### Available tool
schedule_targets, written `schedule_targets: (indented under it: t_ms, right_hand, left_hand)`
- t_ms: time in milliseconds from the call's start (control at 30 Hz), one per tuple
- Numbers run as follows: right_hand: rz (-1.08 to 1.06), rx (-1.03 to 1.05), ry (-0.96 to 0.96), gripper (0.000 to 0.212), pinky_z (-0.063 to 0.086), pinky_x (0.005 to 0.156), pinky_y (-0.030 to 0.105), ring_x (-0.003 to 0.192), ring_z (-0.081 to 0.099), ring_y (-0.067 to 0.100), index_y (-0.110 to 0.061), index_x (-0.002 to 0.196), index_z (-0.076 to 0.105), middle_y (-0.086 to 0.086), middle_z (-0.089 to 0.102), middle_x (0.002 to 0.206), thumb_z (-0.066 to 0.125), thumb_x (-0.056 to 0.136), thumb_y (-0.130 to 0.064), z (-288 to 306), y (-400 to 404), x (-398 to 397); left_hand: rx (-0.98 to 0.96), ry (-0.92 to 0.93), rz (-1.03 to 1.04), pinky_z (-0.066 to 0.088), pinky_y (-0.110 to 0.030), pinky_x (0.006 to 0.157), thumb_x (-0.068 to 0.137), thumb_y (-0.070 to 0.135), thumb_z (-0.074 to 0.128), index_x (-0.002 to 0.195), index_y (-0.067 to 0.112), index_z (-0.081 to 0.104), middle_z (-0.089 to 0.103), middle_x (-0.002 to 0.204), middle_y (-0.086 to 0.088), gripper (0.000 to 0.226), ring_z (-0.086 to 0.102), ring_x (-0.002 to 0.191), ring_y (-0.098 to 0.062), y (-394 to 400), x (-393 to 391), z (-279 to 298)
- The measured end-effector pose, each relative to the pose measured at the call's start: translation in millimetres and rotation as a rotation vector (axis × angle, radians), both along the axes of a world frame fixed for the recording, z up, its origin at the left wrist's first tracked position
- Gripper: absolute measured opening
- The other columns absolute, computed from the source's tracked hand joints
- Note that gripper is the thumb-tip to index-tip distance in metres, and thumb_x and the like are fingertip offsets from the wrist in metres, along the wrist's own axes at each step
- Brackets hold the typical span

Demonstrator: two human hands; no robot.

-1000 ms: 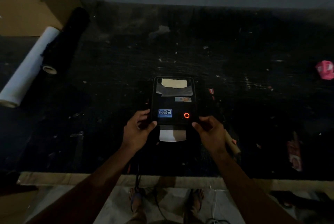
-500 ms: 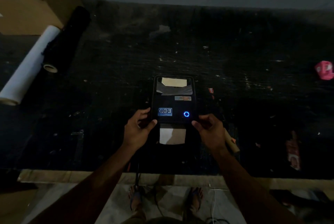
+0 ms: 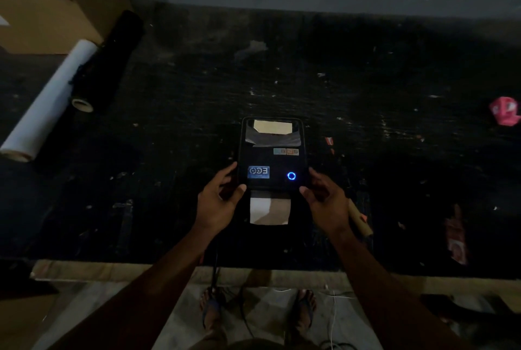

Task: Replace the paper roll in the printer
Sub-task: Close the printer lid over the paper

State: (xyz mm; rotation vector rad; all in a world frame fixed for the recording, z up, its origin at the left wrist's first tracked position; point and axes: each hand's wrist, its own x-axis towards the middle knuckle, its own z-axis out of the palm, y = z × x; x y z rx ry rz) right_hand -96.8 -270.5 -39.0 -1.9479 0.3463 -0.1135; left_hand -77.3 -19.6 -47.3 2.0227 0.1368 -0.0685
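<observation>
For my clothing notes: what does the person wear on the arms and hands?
Nothing shows on them. The left hand and right hand are bare, with no gloves, rings or watch visible. Both forearms are uncovered up to the frame's edge; no sleeve appears.

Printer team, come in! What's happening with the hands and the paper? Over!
Left hand, right hand grip printer sides. Paper sticking out front, ring light blue. Nothing blocking.

The printer [image 3: 272,153] carries a blue label [image 3: 258,172] on its top cover, near-left corner. The label's characters appear mirrored or inverted and read roughly as "ECO"; exact wording cannot be confirmed. Two small stickers [image 3: 286,151] sit farther back on the cover; their print is illegible.
</observation>
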Motion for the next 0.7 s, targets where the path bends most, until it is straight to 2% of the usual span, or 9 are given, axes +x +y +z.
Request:
schedule_targets:
  t_ms: [67, 200, 300, 400, 567, 633, 700]
  right_hand:
    - [0.001, 0.018, -0.006, 0.058, 0.052, 0.103, 0.032, 0.116, 0.067, 0.017, -0.011, 0.141, 0.059, 0.006, 0.068, 0.129, 0.076, 0.087, -0.003, 1.4, 2.7, -0.8]
    - [0.0, 0.013, -0.007, 0.056, 0.051, 0.108, 0.044, 0.122, 0.066, 0.023, -0.01, 0.141, 0.059, 0.012, 0.066, 0.136, 0.075, 0.088, -0.003, 0.9, 2.8, -1.6]
    - [0.001, 0.009, 0.006, 0.056, 0.053, 0.106, 0.046, 0.12, 0.066, 0.024, -0.012, 0.141, 0.059, 0.014, 0.066, 0.136, 0.076, 0.088, -0.006, -0.5, 0.9, -1.3]
    - [0.01, 0.012, 0.019, 0.057, 0.054, 0.105, 0.047, 0.12, 0.067, 0.025, -0.014, 0.142, 0.059, 0.015, 0.066, 0.135, 0.076, 0.088, -0.006, -0.9, 0.7, 0.3]
    - [0.019, -0.024, 0.016, 0.058, 0.053, 0.106, 0.043, 0.12, 0.066, 0.021, -0.017, 0.141, 0.059, 0.012, 0.067, 0.134, 0.077, 0.087, -0.008, -0.7, 0.5, 0.5]
    - [0.021, -0.026, 0.023, 0.058, 0.052, 0.107, 0.037, 0.12, 0.065, 0.016, -0.019, 0.141, 0.059, 0.01, 0.067, 0.135, 0.077, 0.087, -0.008, 0.1, 0.4, 0.5]
    - [0.022, -0.009, 0.036, 0.059, 0.051, 0.109, 0.038, 0.121, 0.064, 0.015, -0.02, 0.142, 0.059, 0.009, 0.066, 0.137, 0.076, 0.087, -0.008, 0.9, 0.3, 0.7]
  left_hand:
    - [-0.004, 0.0, -0.003, 0.041, 0.005, 0.082, 0.09, 0.024, 0.075, 0.146, 0.033, 0.052, 0.067, 0.119, 0.009, 0.06, 0.056, 0.097, 0.029, -0.5, -0.3, 0.6]
    - [0.001, 0.008, 0.005, 0.04, 0.006, 0.08, 0.091, 0.025, 0.075, 0.146, 0.035, 0.052, 0.065, 0.12, 0.01, 0.06, 0.054, 0.097, 0.024, -0.6, -0.2, 1.7]
    - [-0.005, 0.007, 0.003, 0.04, 0.002, 0.084, 0.091, 0.025, 0.074, 0.146, 0.035, 0.051, 0.064, 0.122, 0.009, 0.061, 0.056, 0.103, 0.013, -0.9, -0.5, 1.3]
    - [-0.008, 0.016, 0.009, 0.039, 0.003, 0.082, 0.091, 0.026, 0.074, 0.146, 0.038, 0.05, 0.065, 0.123, 0.009, 0.061, 0.057, 0.1, 0.016, -1.2, -0.6, 0.1]
    - [-0.023, 0.018, 0.012, 0.047, -0.02, 0.099, 0.091, 0.025, 0.074, 0.146, 0.037, 0.051, 0.068, 0.13, -0.003, 0.061, 0.063, 0.118, -0.012, -0.7, 1.0, -3.7]
    - [-0.031, 0.022, 0.012, 0.049, -0.024, 0.102, 0.09, 0.026, 0.075, 0.146, 0.038, 0.051, 0.069, 0.129, -0.003, 0.061, 0.064, 0.116, -0.01, -0.2, 1.2, -5.0]
    - [-0.026, 0.018, 0.013, 0.048, -0.016, 0.097, 0.09, 0.028, 0.075, 0.145, 0.041, 0.051, 0.068, 0.128, 0.001, 0.061, 0.063, 0.111, 0.0, 0.7, 0.9, -5.7]
